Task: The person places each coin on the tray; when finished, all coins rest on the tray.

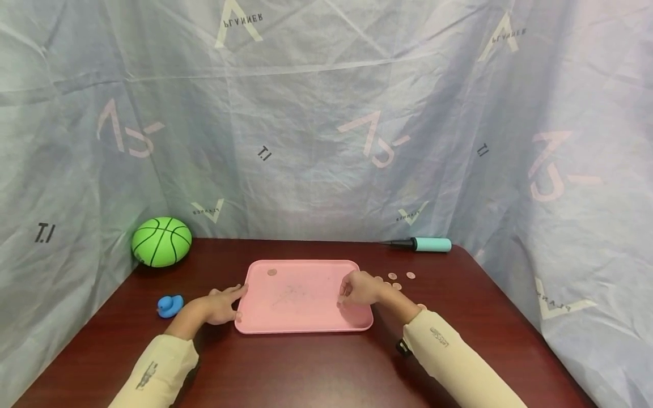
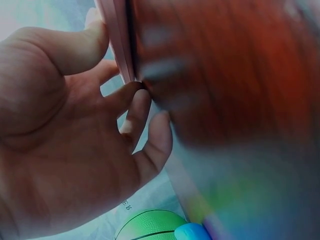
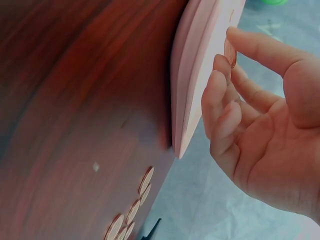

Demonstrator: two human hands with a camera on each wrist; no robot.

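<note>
A shallow pink tray [image 1: 301, 323] lies on the dark red table. My left hand [image 1: 221, 306] holds its left edge, with the thumb over the rim and the other fingers at the side in the left wrist view. Above the tray's right part, my right hand [image 1: 359, 289] pinches a copper-coloured coin [image 3: 230, 52] between thumb and fingertips. Another coin [image 1: 272, 272] lies flat in the tray's far left corner. Several more coins [image 1: 392, 276] are on the table right of the tray, partly hidden behind my right hand and forearm in the head view.
A green ball [image 1: 161, 242] sits at the back left corner, and a blue rubber duck [image 1: 170, 306] is beside my left forearm. Along the back right edge lies a teal and black hand pump [image 1: 431, 244]. Grey printed cloth [image 1: 316, 187] surrounds the table's back and sides.
</note>
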